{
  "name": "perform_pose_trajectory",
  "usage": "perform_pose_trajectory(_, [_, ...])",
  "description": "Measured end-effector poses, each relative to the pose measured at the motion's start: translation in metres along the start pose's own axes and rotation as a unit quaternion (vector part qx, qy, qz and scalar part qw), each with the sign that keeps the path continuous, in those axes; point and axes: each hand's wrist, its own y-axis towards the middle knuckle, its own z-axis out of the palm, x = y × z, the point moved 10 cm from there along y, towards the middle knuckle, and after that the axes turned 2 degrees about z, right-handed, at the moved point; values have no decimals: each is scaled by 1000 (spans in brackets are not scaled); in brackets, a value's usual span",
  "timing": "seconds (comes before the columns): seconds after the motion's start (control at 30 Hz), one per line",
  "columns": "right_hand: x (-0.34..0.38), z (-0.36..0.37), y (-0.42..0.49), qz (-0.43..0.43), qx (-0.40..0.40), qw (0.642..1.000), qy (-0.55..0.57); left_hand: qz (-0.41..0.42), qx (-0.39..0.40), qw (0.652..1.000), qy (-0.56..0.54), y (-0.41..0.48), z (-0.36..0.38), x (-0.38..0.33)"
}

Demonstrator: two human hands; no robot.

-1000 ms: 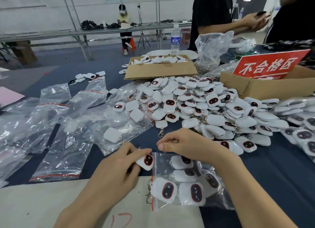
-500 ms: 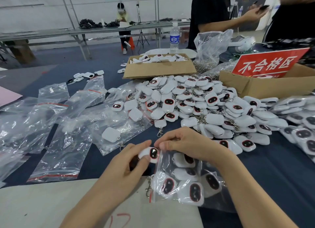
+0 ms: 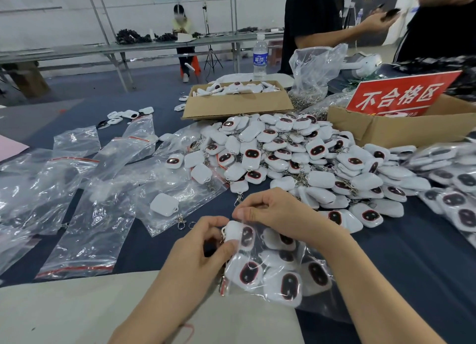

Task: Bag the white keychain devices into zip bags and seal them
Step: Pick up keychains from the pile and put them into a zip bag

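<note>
A clear zip bag (image 3: 313,296) lies in front of me, holding several white keychain devices with dark oval faces. My right hand (image 3: 278,212) pinches the upper edge of the bag's mouth. My left hand (image 3: 203,248) grips one white keychain device (image 3: 238,234) that sits partway inside the mouth. A large heap of loose white devices (image 3: 296,158) lies just beyond my hands on the dark blue table.
Several empty zip bags (image 3: 85,197) are spread at the left, one with a lone white device (image 3: 164,204) on it. Two cardboard boxes (image 3: 237,104) (image 3: 399,130) stand behind the heap, one with a red sign (image 3: 401,96). Filled bags (image 3: 453,179) lie at the right. Two people stand at the far side.
My left hand has carried the device rightward from outside the bag into its mouth. My right hand has kept hold of the bag's edge.
</note>
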Motion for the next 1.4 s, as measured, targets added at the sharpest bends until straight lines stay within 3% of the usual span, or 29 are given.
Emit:
perform_pose_trajectory(0.27, [5,7,5,-9,-13,1000,-13,-34,-48,996,69,-8,4,3])
perform_pose_trajectory(0.37, [12,13,6,-19,-6,999,-31,27,-71,987,144,-9,2,-14])
perform_pose_trajectory(0.47, [17,17,6,-26,0,998,-53,127,-101,946,281,-14,2,-39])
perform_pose_trajectory(0.63, [19,19,4,-20,12,998,-66,175,-81,936,296,-16,5,-46])
perform_pose_trajectory(0.73, [20,8,1,-21,-7,998,-58,134,-51,951,274,-11,-2,-31])
perform_pose_trajectory(0.83, [20,-22,-3,-39,-109,990,-85,100,-69,960,252,-8,-14,-20])
perform_pose_trajectory(1.0, [13,-62,-18,-3,-311,915,-255,48,-151,950,268,3,-42,2])
perform_pose_trajectory(1.07, [-1,-66,-20,77,-314,879,-351,26,-161,940,300,11,-49,10])
perform_pose_trajectory(1.13, [-18,-65,-20,138,-280,866,-391,-1,-164,932,324,20,-53,18])
perform_pose_trajectory(1.3, [-16,-66,-21,121,-282,865,-397,-60,-126,910,391,46,-50,28])
perform_pose_trajectory(1.4, [-14,-65,-21,106,-287,869,-389,-40,-155,900,406,49,-51,23])
